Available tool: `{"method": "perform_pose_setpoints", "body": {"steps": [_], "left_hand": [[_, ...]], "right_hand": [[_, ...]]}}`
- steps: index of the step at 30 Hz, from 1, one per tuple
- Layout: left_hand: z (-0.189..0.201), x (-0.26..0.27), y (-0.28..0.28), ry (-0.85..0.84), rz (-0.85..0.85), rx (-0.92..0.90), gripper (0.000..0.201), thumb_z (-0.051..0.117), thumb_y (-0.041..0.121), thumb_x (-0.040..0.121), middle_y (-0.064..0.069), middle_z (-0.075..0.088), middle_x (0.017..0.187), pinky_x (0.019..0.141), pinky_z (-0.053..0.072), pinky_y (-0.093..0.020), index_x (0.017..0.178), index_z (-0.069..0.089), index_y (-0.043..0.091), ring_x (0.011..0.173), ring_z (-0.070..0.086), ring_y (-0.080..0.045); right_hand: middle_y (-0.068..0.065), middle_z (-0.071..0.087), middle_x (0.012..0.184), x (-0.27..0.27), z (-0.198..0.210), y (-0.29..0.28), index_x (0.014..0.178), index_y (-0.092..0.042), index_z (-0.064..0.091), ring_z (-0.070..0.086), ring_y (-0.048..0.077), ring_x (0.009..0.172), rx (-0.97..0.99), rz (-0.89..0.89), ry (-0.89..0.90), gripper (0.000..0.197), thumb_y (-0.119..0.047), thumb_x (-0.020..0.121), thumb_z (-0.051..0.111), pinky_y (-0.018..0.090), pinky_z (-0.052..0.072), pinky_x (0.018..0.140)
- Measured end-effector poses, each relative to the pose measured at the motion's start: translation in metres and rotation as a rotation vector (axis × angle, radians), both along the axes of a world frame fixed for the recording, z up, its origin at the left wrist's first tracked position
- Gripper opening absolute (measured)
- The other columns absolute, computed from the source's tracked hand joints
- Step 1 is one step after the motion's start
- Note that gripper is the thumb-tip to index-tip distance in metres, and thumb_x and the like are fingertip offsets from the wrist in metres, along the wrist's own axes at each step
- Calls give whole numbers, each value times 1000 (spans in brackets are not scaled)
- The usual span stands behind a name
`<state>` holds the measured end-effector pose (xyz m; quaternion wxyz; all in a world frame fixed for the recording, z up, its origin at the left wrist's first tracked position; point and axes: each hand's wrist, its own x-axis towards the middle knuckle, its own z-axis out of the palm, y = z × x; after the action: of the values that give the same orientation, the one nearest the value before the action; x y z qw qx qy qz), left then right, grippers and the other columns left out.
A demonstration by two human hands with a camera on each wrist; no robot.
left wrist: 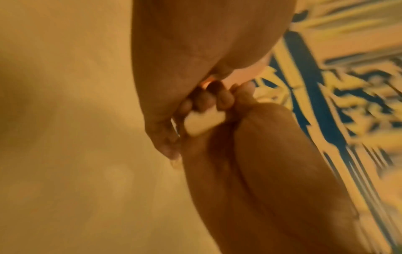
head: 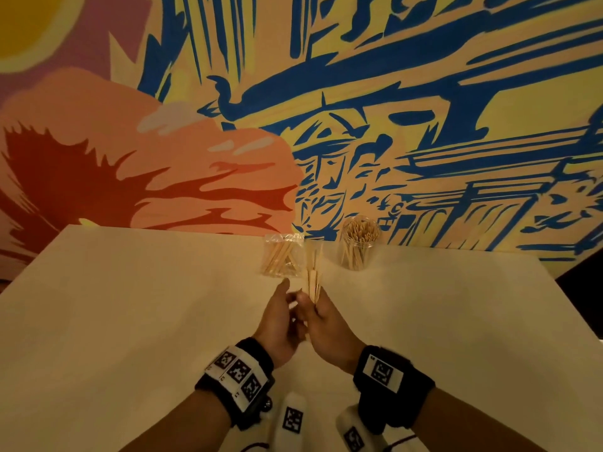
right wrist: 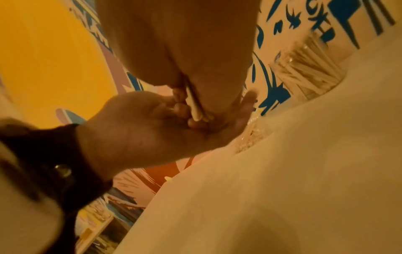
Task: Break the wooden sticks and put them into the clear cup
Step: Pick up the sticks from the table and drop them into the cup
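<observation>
My right hand (head: pixel 326 318) grips a bundle of wooden sticks (head: pixel 314 282) that points up and away, above the white table (head: pixel 130 305). In the right wrist view its fingers (right wrist: pixel 180 108) curl round the sticks (right wrist: pixel 195 106). My left hand (head: pixel 280 318) lies against it with the thumb up. Its palm (right wrist: pixel 141 128) is flat under the sticks' lower ends (left wrist: pixel 202 123), and its fingers stretch out. A clear cup (head: pixel 359 243) with several sticks in it stands at the table's far edge, beyond my hands.
A clear plastic bag of sticks (head: pixel 283 256) lies left of the cup, just past my hands. A painted wall (head: pixel 391 109) rises right behind the table's far edge. Black wrist bands with markers sit on both forearms.
</observation>
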<state>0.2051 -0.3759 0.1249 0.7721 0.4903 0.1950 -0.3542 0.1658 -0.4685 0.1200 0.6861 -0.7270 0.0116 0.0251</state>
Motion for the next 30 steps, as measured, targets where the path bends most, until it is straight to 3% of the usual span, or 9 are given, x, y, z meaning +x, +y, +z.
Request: {"method": "perform_pose_setpoints", "body": {"steps": [2, 6, 9, 13, 19, 21, 26, 28, 30], "left_hand": [[18, 10, 4, -239, -16, 104, 51, 29, 49, 102, -9, 71, 83, 58, 50, -29, 103, 62, 10, 65, 62, -21], [60, 35, 10, -526, 16, 151, 55, 24, 39, 105, -17, 72, 105, 83, 51, -41, 109, 64, 2, 88, 67, -28], [65, 42, 4, -669, -210, 313, 46, 31, 26, 105, -20, 72, 101, 68, 51, -26, 99, 66, -3, 79, 66, -22], [54, 39, 6, -742, -621, 485, 45, 32, 23, 106, -17, 72, 97, 54, 41, -7, 90, 69, 1, 70, 61, -7], [47, 29, 3, -788, -612, 500, 52, 32, 38, 105, -7, 69, 72, 65, 49, -28, 96, 72, 6, 73, 62, -27], [46, 23, 3, -781, -666, 511, 51, 33, 36, 105, -9, 66, 65, 61, 49, -27, 99, 71, 3, 69, 61, -30], [35, 22, 7, -809, -706, 567, 53, 29, 40, 105, -25, 71, 96, 79, 53, -32, 97, 73, 12, 86, 68, -34], [34, 24, 9, -758, -707, 530, 57, 25, 42, 105, -20, 73, 100, 76, 53, -29, 98, 73, 11, 86, 67, -29], [34, 24, 14, -628, -514, 416, 61, 22, 42, 105, -11, 74, 101, 67, 53, -26, 103, 72, 8, 78, 66, -19]], "right_hand": [[-5, 40, 72, -4, 0, -7, 125, -20, 37, 36, 6, 56, 8, 113, 49, 25, -26, 102, 31, 22, 35, 52], [-6, 34, 74, -7, -7, -12, 103, -23, 37, 32, 2, 55, -57, 236, 178, 13, -35, 101, 34, 19, 30, 53], [-9, 40, 78, 0, -8, -9, 97, -32, 39, 34, 7, 66, -185, 244, 155, 12, -43, 95, 37, 24, 32, 59], [-6, 39, 78, 3, 6, -8, 119, -24, 31, 34, 9, 67, -240, 261, 130, 21, -29, 99, 34, 25, 33, 60], [-7, 39, 73, 4, 16, -13, 108, 1, 41, 36, 6, 63, -441, 332, 126, 18, -3, 90, 38, 23, 31, 61], [-8, 40, 73, 3, 21, -13, 111, -7, 39, 37, 3, 62, -470, 357, 127, 23, 5, 91, 36, 14, 30, 58], [-3, 41, 73, 0, 29, -16, 88, -7, 52, 38, 4, 66, -552, 381, 85, 24, 11, 89, 36, 7, 31, 59], [1, 45, 88, -2, 32, -14, 122, 6, 41, 38, 1, 70, -514, 401, 113, 30, 5, 93, 35, 6, 33, 61], [2, 52, 103, -4, 35, -11, 144, -13, 14, 45, -1, 73, -439, 370, 157, 48, -15, 100, 33, 11, 36, 63]]}}
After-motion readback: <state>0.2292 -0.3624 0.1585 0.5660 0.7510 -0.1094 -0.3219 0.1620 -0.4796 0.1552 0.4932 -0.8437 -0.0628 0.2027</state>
